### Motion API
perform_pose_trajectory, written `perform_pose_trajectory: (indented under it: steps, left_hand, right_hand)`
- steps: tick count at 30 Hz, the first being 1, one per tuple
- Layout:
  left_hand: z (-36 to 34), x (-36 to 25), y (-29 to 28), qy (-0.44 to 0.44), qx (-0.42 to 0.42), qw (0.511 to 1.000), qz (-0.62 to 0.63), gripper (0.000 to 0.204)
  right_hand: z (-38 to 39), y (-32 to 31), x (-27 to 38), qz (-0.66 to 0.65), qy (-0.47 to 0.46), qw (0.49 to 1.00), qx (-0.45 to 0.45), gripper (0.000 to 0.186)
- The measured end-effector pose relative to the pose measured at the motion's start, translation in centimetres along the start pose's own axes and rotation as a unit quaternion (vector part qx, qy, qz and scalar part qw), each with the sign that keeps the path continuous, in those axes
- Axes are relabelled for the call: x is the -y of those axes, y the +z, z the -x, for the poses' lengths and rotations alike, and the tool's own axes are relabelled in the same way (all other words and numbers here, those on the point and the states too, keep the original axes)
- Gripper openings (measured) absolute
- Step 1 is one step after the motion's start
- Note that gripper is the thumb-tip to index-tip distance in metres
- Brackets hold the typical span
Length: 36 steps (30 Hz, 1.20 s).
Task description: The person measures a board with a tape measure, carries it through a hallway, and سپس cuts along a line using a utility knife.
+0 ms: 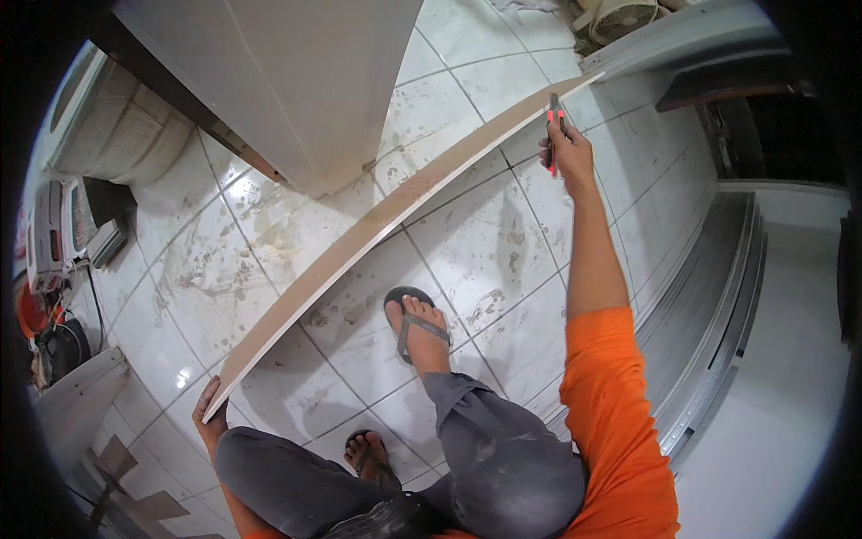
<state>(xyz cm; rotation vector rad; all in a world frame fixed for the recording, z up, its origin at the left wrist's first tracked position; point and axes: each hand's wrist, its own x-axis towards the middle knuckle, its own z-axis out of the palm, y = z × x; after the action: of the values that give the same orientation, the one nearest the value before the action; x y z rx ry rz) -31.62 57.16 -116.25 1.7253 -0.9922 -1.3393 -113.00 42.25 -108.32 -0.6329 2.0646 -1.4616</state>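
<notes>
A long narrow wooden board (377,225) stands on edge and runs diagonally from the lower left to the upper right above the tiled floor. My left hand (210,415) grips its near end from below. My right hand (566,148) is stretched out at the far part of the board, closed on a small red and black cutter (554,126) held against the board's upper edge. My knees in grey trousers and my feet in sandals (409,319) are under the board.
A large white panel (287,81) leans at the upper left. Grey metal sliding-door tracks (718,305) run along the right. A fan (620,16) lies at the top. Tools and wood scraps (117,476) lie at the left.
</notes>
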Motion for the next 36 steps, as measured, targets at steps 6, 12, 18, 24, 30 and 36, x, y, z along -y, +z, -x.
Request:
perform_pose_trajectory:
  steps: [6, 12, 18, 24, 30, 36]
  left_hand:
    - [1.0, 0.0, 0.1, 0.066, 0.071, 0.995, 0.005, 0.034]
    - [1.2, 2.2, -0.3, 0.059, 0.047, 0.997, -0.013, 0.057]
    - [0.9, 4.1, -2.4, 0.032, 0.050, 0.994, 0.090, 0.033]
    - [0.9, 3.8, -1.1, 0.037, 0.030, 0.997, 0.055, 0.034]
    - [1.3, 4.0, -1.2, 0.056, 0.059, 0.995, 0.058, 0.032]
    - [1.4, 5.0, -2.0, 0.080, 0.048, 0.996, 0.002, 0.030]
  right_hand:
    - [-0.2, -2.2, 2.4, 0.198, 0.056, 0.972, 0.114, 0.045]
    - [-1.3, -4.0, 4.3, 0.286, 0.069, 0.947, 0.130, 0.044]
    - [-0.3, -4.1, 5.8, 0.324, 0.074, 0.934, 0.135, 0.043]
    - [-0.1, -5.0, 4.8, 0.334, 0.077, 0.930, 0.136, 0.043]
    - [0.2, -3.8, 6.0, 0.351, 0.076, 0.924, 0.132, 0.042]
    - [0.4, -3.7, 5.7, 0.352, 0.083, 0.921, 0.142, 0.044]
